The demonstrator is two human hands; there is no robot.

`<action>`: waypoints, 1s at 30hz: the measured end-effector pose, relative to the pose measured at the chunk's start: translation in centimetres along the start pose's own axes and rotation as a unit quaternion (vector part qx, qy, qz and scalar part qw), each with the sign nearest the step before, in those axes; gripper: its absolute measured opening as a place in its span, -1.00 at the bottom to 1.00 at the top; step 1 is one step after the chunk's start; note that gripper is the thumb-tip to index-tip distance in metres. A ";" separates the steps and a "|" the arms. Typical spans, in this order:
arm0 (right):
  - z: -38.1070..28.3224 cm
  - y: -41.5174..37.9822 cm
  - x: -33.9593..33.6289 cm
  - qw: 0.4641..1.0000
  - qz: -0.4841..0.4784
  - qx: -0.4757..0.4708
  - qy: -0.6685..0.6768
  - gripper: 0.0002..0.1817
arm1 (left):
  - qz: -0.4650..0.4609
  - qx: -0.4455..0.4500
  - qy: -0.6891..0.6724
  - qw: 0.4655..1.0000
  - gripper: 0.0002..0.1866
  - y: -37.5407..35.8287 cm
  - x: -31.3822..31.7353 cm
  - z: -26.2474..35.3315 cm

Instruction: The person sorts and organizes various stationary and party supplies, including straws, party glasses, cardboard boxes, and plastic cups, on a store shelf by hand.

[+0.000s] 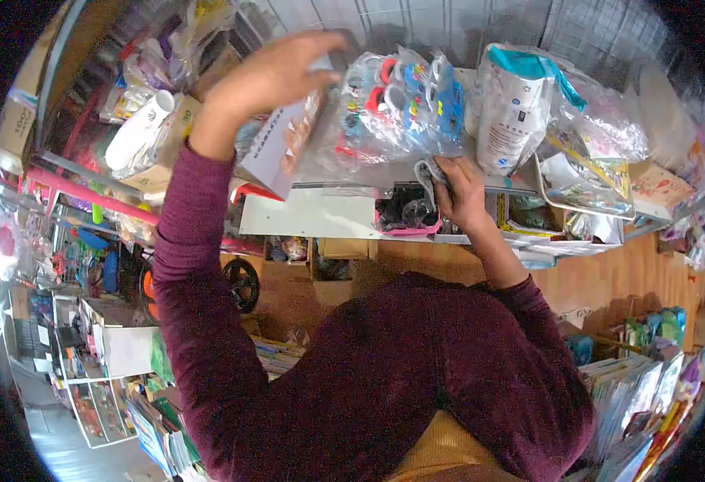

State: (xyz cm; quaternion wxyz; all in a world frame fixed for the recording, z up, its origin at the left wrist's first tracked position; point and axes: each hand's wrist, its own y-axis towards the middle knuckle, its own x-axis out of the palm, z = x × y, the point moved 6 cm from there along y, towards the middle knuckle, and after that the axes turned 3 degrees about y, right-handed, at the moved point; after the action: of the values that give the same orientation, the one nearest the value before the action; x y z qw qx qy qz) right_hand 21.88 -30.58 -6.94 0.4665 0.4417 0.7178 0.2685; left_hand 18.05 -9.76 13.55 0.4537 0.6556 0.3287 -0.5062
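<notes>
My left hand (276, 74) is raised over the back of the shelf, slightly blurred, fingers stretched out and apart with nothing visible in them. Just below it a white box (276, 149) with printed pictures leans at a tilt. To its right lies a clear plastic bag (397, 100) of small items in red, white and blue, perhaps toy sunglasses. At the shelf's front edge my right hand (463, 193) is closed on a crumpled grey cloth (428, 178). Behind that hand stands a white printed bag (513, 112) with a teal top.
Below the front edge sits a pink-rimmed basket (409, 230) with dark contents. An open carton (585, 229) and a tray of packets (585, 181) are at right. A white rolled item (140, 128) lies at left. Stacked books (621, 394) stand behind me on the right.
</notes>
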 end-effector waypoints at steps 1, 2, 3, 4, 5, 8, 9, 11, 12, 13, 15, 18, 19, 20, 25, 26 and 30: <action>0.1 -0.1 0.0 1.000 -0.002 -0.002 0.006 -0.55 | -0.003 0.004 -0.004 1.000 -0.59 0.3 0.8 1.9; 0.1 -0.1 0.1 1.000 0.008 -0.013 0.005 -0.55 | 0.010 0.021 -0.007 1.000 -0.60 0.7 1.5 3.8; 0.2 -0.1 0.1 1.000 0.009 -0.008 0.001 -0.55 | 0.024 0.037 -0.009 0.999 -0.61 1.2 2.1 5.3; 0.1 -0.2 0.1 1.000 0.002 -0.011 -0.007 -0.55 | 0.024 0.041 -0.013 0.999 -0.61 1.8 2.9 6.4; 0.0 -0.2 0.1 1.000 -0.005 -0.015 -0.016 -0.55 | 0.018 0.003 -0.035 0.999 -0.64 2.4 3.8 6.8; 0.4 -0.4 0.3 1.000 -0.007 -0.004 -0.015 -0.54 | 0.004 -0.081 -0.068 0.994 -0.66 4.6 6.0 6.7; 0.4 -0.5 0.3 1.000 -0.011 -0.002 -0.016 -0.54 | -0.003 -0.131 -0.076 0.988 -0.65 5.3 6.9 5.8; 0.4 -0.5 0.3 0.999 -0.020 0.009 -0.024 -0.55 | 0.001 -0.153 -0.069 0.986 -0.63 6.7 9.0 4.3; 0.3 -0.4 0.2 1.000 -0.019 0.006 -0.021 -0.55 | 0.004 -0.177 -0.059 0.982 -0.60 7.2 10.2 3.4; 0.3 -0.4 0.2 1.000 -0.018 0.004 -0.019 -0.55 | 0.007 -0.174 -0.059 0.983 -0.60 7.9 10.6 3.4; 0.0 -0.3 0.0 1.000 -0.015 -0.002 -0.025 -0.56 | -0.053 -0.254 -0.079 0.963 -0.64 8.5 12.3 2.7; 0.1 -0.3 0.2 0.999 -0.025 0.012 -0.032 -0.56 | -0.017 -0.221 -0.019 0.975 -0.57 9.3 12.9 3.4; 0.1 -0.3 0.2 0.999 -0.026 0.010 -0.030 -0.57 | -0.015 -0.219 -0.019 0.975 -0.57 9.6 13.1 3.5; 0.1 -0.3 0.3 0.999 -0.027 0.008 -0.027 -0.57 | -0.040 -0.236 -0.022 0.971 -0.56 9.8 13.7 3.3; 0.0 -0.4 0.1 0.999 -0.015 -0.006 -0.028 -0.58 | -0.066 -0.273 -0.020 0.959 -0.56 10.2 14.9 3.1; 0.0 -0.4 0.1 0.999 -0.021 -0.002 -0.025 -0.58 | -0.062 -0.264 -0.039 0.962 -0.55 10.2 15.1 2.8; -0.1 -0.2 0.0 0.999 -0.019 0.002 -0.034 -0.58 | 0.005 -0.256 -0.142 0.956 -0.57 9.3 13.3 1.1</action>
State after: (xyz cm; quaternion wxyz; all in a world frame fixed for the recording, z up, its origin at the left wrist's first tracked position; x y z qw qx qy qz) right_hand 21.66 -30.70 -7.06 0.4946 0.4382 0.7102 0.2428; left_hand 29.52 -14.60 3.10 0.6511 0.4402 0.3764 -0.4906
